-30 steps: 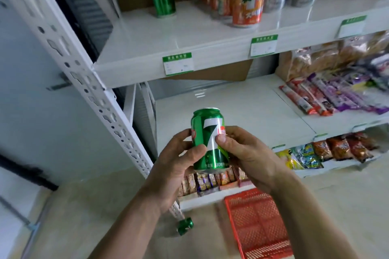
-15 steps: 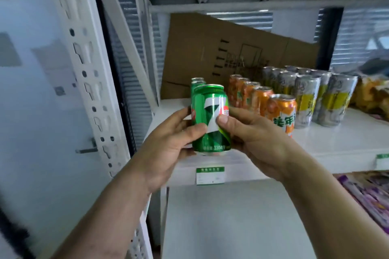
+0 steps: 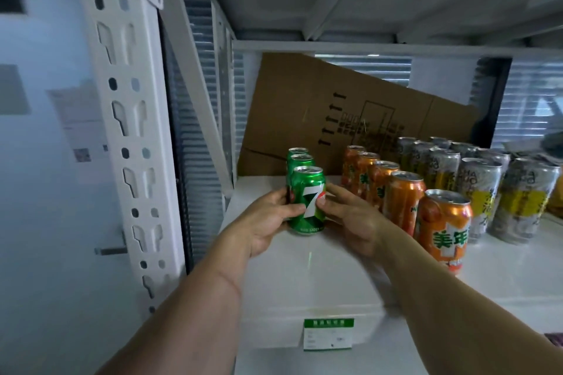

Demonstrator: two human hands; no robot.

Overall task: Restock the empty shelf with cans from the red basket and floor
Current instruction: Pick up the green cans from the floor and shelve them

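A green 7-Up can (image 3: 307,201) stands upright on the white shelf (image 3: 307,280), its base down on the surface. My left hand (image 3: 264,222) grips its left side and my right hand (image 3: 350,216) grips its right side. Directly behind it two more green cans (image 3: 300,158) stand in a line toward the back. The red basket and the floor are out of view.
To the right stands a row of orange cans (image 3: 402,204), the nearest one (image 3: 446,228) close to my right wrist. Silver-and-yellow cans (image 3: 481,192) fill the space beyond. A brown cardboard sheet (image 3: 335,113) leans at the back. A white perforated upright (image 3: 128,131) borders the left. A green price label (image 3: 328,333) hangs on the shelf's front edge.
The view rose from the lower shelves and floor to the upper shelf. Both hands carried the green can up and forward, and it now rests on the shelf in front of the other green cans.
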